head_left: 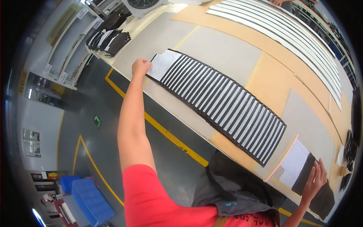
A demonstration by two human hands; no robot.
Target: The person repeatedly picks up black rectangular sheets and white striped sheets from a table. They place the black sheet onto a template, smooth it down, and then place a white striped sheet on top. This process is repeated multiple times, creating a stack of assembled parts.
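In the head view, an overlapping row of flat, black-edged white pieces (223, 106) lies along the tabletop's (227, 44) near edge; the stagger leaves a strip of each showing, apparently the reason for this spacing. The 2 hands are well apart. The left hand (141, 67), fingers bunched, touches the row's white-faced end piece (165, 63), perhaps steadying it; a pinch cannot be confirmed. The right hand (317, 178), fingers slightly parted, is at a flat black sheet (303, 174) near the tabletop's right end; its grip is unclear.
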